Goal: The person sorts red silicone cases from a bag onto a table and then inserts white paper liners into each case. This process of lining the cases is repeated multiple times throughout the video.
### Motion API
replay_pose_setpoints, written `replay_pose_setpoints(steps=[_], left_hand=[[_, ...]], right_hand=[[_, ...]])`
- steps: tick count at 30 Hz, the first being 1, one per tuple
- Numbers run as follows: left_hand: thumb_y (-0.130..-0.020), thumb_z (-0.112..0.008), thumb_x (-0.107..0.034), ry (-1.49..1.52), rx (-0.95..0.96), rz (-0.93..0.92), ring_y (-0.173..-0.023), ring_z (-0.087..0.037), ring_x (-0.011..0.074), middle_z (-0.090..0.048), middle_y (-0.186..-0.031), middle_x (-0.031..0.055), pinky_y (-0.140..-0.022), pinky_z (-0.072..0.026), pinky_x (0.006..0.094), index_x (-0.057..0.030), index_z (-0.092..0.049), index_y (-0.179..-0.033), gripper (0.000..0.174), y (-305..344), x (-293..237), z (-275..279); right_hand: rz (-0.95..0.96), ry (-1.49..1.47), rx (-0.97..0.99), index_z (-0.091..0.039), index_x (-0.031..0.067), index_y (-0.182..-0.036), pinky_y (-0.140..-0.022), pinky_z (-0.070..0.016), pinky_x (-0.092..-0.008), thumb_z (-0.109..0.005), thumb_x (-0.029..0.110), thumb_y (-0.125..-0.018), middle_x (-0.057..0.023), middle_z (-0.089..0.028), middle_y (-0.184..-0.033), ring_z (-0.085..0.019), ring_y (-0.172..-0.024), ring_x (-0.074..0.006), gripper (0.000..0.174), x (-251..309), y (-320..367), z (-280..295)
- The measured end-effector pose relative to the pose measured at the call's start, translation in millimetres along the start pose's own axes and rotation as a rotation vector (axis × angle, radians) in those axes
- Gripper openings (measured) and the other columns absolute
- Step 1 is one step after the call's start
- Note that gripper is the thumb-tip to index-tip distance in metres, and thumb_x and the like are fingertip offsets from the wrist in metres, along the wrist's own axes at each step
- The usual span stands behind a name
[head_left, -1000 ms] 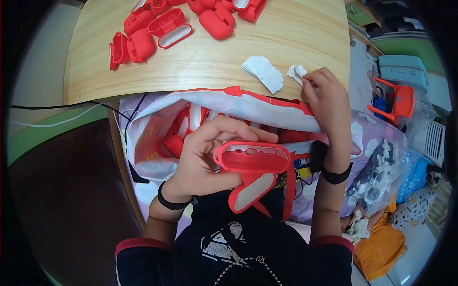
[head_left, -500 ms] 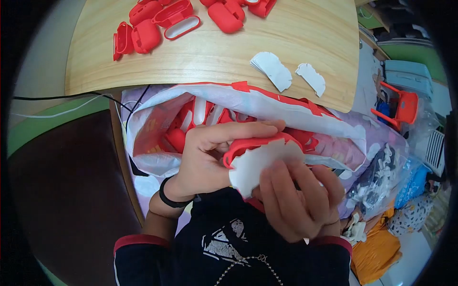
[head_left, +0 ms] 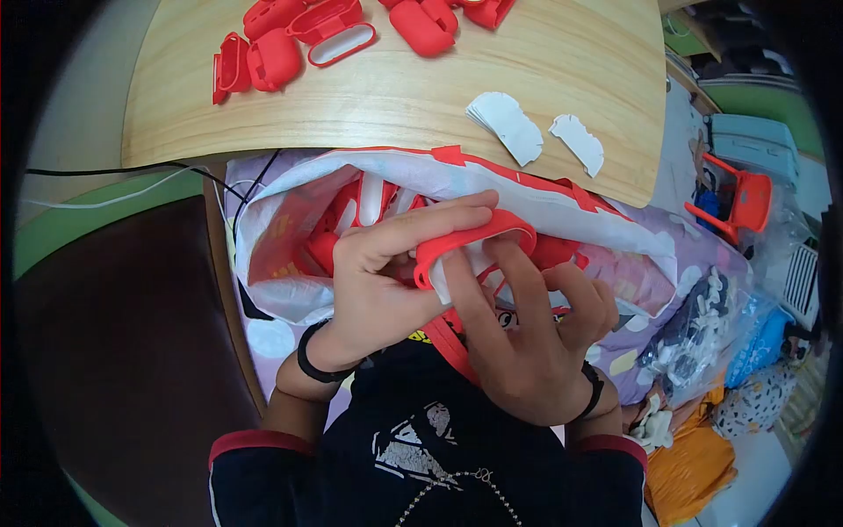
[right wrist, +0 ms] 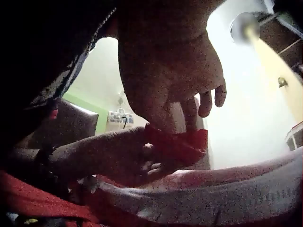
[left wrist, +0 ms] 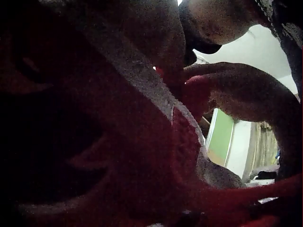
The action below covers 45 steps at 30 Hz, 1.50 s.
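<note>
My left hand [head_left: 373, 277] grips a red earbud case cover [head_left: 518, 228] above an open bag, fingers along its far side and thumb on the near side. A white scalloped paper insert [head_left: 440, 281] shows at the cover's opening. Reaching in from the right, my right hand [head_left: 536, 351] has its index and middle fingers pressing down inside the cover. In the right wrist view those fingers go into the red cover [right wrist: 182, 149]. The left wrist view is dark and mostly filled by red material.
The white-lined bag [head_left: 606, 233] holds more red covers [head_left: 329, 237]. On the wooden table [head_left: 395, 105] lie several red covers [head_left: 274, 60], a stack of white inserts [head_left: 507, 129] and a separate insert [head_left: 580, 145]. A dark chair [head_left: 114, 342] stands at left.
My right hand has brought a white insert from the table to the cover. Its fingers have moved from outside the insert to inside the cover, pushing the insert in.
</note>
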State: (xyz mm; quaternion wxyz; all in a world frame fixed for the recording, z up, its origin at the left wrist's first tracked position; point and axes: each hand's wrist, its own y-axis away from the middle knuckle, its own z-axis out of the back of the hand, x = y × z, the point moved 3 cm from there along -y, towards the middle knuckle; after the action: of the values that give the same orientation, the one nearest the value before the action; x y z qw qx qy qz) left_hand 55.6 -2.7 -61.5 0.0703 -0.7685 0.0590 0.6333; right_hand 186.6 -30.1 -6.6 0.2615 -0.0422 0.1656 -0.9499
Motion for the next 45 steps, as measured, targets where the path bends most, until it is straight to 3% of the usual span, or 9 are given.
replay_pose_setpoints(steps=[5, 8, 26, 30, 33, 37, 39, 44, 45], left_hand=[[-0.071, -0.073, 0.007, -0.077, -0.023, -0.045, -0.112, -0.060, 0.0237, -0.058, -0.126, 0.0202, -0.093, -0.0501, 0.0317, 0.0033, -0.062, -0.117, 0.048, 0, 2, 0], [-0.068, -0.074, 0.007, -0.191, -0.030, -0.086, -0.112, -0.060, 0.0248, -0.060, -0.124, 0.0205, -0.093, -0.0496, 0.0319, 0.0028, -0.063, -0.116, 0.049, -2, -3, 3], [-0.065, -0.068, 0.013, -0.173, -0.083, -0.063, -0.114, -0.059, 0.0253, -0.060, -0.124, 0.0202, -0.092, -0.0493, 0.0315, 0.0026, -0.064, -0.114, 0.050, 1, 4, 6], [-0.064, -0.071, 0.006, -0.568, 0.080, 0.013, -0.110, -0.062, 0.0297, -0.062, -0.120, 0.0183, -0.092, -0.0498, 0.0341, -0.0002, -0.064, -0.115, 0.052, 10, -30, 22], [-0.065, -0.074, 0.000, -1.232, 0.188, -0.010, -0.100, -0.064, 0.0331, -0.065, -0.111, 0.0171, -0.087, -0.0512, 0.0381, -0.0003, -0.062, -0.117, 0.054, 10, -70, 32], [-0.067, -0.077, -0.008, -1.054, 0.336, -0.124, -0.087, -0.064, 0.0334, -0.068, -0.101, 0.0138, -0.079, -0.0514, 0.0403, -0.0030, -0.064, -0.113, 0.048, -3, -102, 57], [-0.073, -0.077, -0.012, -0.980, 0.127, 0.165, -0.076, -0.065, 0.0201, -0.068, -0.090, 0.0139, -0.069, -0.0504, 0.0293, -0.0004, -0.066, -0.102, 0.034, -22, -111, 77], [-0.078, -0.074, -0.023, -1.451, 0.001, -0.271, -0.083, -0.064, 0.0213, -0.068, -0.098, 0.0121, -0.075, -0.0496, 0.0315, -0.0017, -0.064, -0.110, 0.040, -122, -62, 129], [-0.077, -0.075, -0.025, -1.497, -0.003, -0.202, -0.084, -0.063, 0.0238, -0.068, -0.100, 0.0131, -0.076, -0.0499, 0.0333, -0.0027, -0.064, -0.111, 0.042, -137, -49, 137]], right_hand=[[-0.080, -0.006, 0.078, -0.068, 0.0197, -0.103, -0.083, -0.0341, -0.0381, -0.067, 0.015, -0.068, -0.0064, -0.058, -0.114, -0.043, -0.096, -0.0281, 0.036, 5, -2, 1], [-0.141, -0.355, 0.113, -0.068, 0.0204, -0.104, -0.082, -0.0358, -0.0382, -0.068, 0.008, -0.064, -0.0095, -0.056, -0.115, -0.042, -0.097, -0.0305, 0.042, 0, -2, -2], [-0.183, -0.319, 0.150, -0.064, 0.0186, -0.112, -0.079, -0.0434, -0.0399, -0.070, 0.002, -0.062, -0.0117, -0.046, -0.126, -0.043, -0.102, -0.0369, 0.053, 4, 3, -18], [-0.054, -0.678, 0.209, -0.065, 0.0130, -0.106, -0.077, -0.0461, -0.0390, -0.069, 0.003, -0.064, -0.0100, -0.056, -0.113, -0.052, -0.096, -0.0319, 0.043, -19, -4, -4], [-0.075, -0.676, 0.122, -0.064, 0.0069, -0.100, -0.074, -0.0475, -0.0360, -0.068, 0.002, -0.070, -0.0106, -0.062, -0.098, -0.059, -0.087, -0.0262, 0.031, -62, -11, 9], [-0.301, -0.306, 0.043, -0.063, 0.0030, -0.098, -0.073, -0.0482, -0.0366, -0.068, 0.005, -0.077, -0.0122, -0.060, -0.093, -0.059, -0.085, -0.0291, 0.022, -115, -33, -21], [-0.322, -0.300, 0.110, -0.062, 0.0034, -0.096, -0.075, -0.0486, -0.0404, -0.068, 0.007, -0.077, -0.0116, -0.058, -0.091, -0.059, -0.088, -0.0314, 0.021, -132, -36, -46], [-0.422, -0.316, 0.262, -0.062, 0.0025, -0.094, -0.077, -0.0496, -0.0403, -0.069, 0.007, -0.075, -0.0124, -0.056, -0.092, -0.059, -0.090, -0.0319, 0.021, -146, -31, -85], [-0.421, -0.335, 0.249, -0.062, 0.0019, -0.093, -0.077, -0.0495, -0.0402, -0.068, 0.007, -0.075, -0.0125, -0.057, -0.092, -0.059, -0.089, -0.0319, 0.020, -145, -30, -88]])
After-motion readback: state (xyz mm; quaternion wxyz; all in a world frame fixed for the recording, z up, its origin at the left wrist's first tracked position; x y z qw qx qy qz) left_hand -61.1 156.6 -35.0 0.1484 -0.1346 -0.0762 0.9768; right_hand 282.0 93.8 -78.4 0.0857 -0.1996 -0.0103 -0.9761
